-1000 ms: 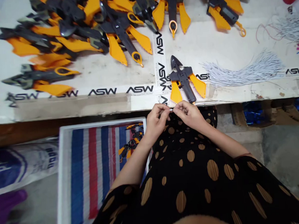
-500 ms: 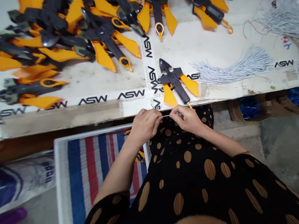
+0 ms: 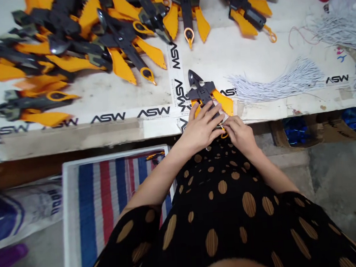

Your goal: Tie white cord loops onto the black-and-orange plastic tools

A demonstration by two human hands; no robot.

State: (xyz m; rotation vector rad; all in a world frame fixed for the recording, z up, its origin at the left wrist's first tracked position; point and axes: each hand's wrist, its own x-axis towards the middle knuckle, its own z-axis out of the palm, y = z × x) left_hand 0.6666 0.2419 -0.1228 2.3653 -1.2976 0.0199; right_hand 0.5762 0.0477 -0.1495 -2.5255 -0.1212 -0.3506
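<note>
White worktable (image 3: pixel 151 96): work has shifted from a taut thread to the centre toy (image 3: pixel 204 92), left hand (image 3: pixel 198 130) splayed over it, hiding part; right hand (image 3: pixel 242 137) bunched at its yellow ring (image 3: pixel 225 135), grip unclear. Beyond, white strings (image 3: pixel 279 82) lie right of centre; more toys (image 3: pixel 131 51) crowd upper left.

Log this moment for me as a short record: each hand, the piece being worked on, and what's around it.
Left hand: fingers spread across the worked toy
Right hand: fingertips drawn in beside the orange loop; exact grip unclear
Worked toy: dark and orange, at the table's near edge, partly covered by the left hand
White strands: loose bundle on the table, right of the toy
Other toys: similar colours, mostly heaped at upper left
Below table: striped sheet, left of the person
</note>
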